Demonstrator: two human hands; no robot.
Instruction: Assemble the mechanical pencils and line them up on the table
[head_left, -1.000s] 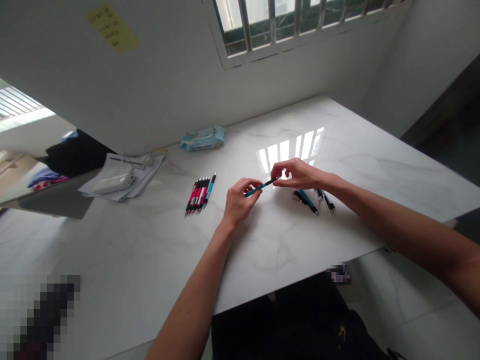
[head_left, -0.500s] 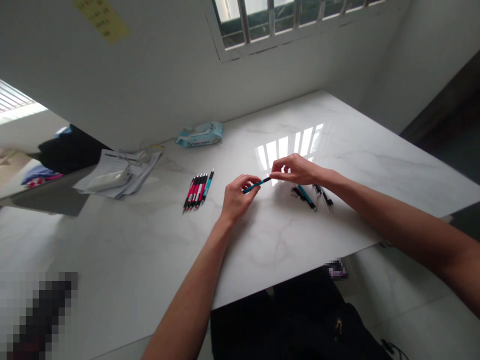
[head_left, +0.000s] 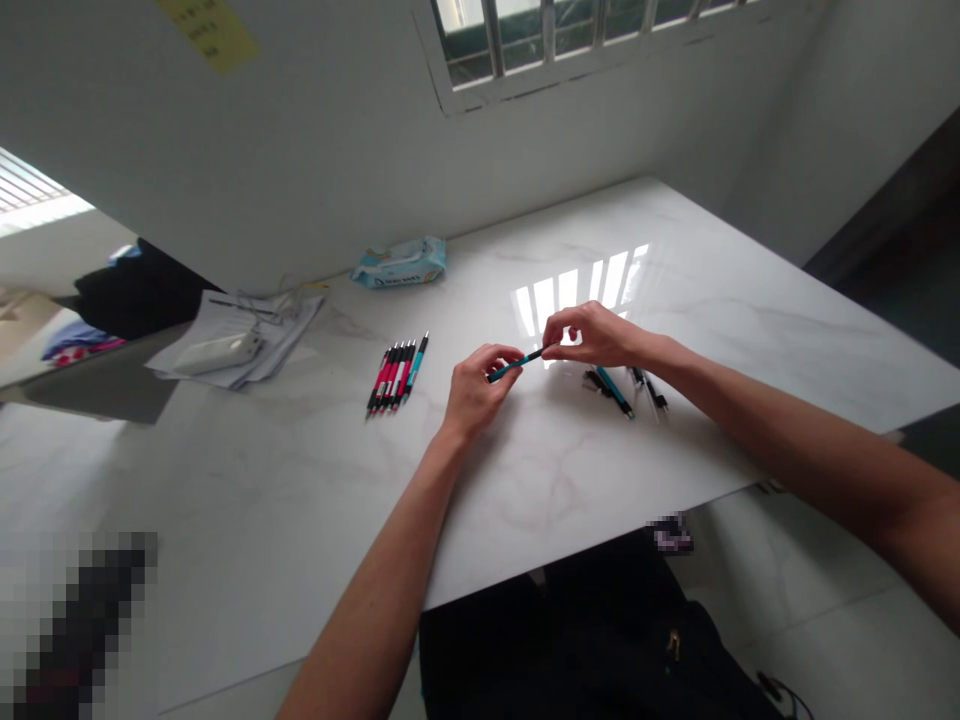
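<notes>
I hold a teal and black pen [head_left: 516, 366] between both hands just above the white marble table [head_left: 570, 470]. My left hand [head_left: 474, 390] pinches the pen's teal lower end. My right hand [head_left: 592, 337] pinches its black upper end. A neat row of several red and teal pens [head_left: 397, 374] lies on the table to the left of my left hand. Loose pen parts and another teal pen [head_left: 624, 391] lie scattered under and right of my right hand.
A pack of wet wipes [head_left: 401, 262] lies by the wall at the back. Papers with a white device and cable [head_left: 232, 340] sit at the back left. A barred window [head_left: 555, 35] is above. A dark bag [head_left: 600, 650] sits below the table's near edge.
Both hands keep the same hold on the pen. The view has shifted slightly, so the hands sit a little higher in the picture.
</notes>
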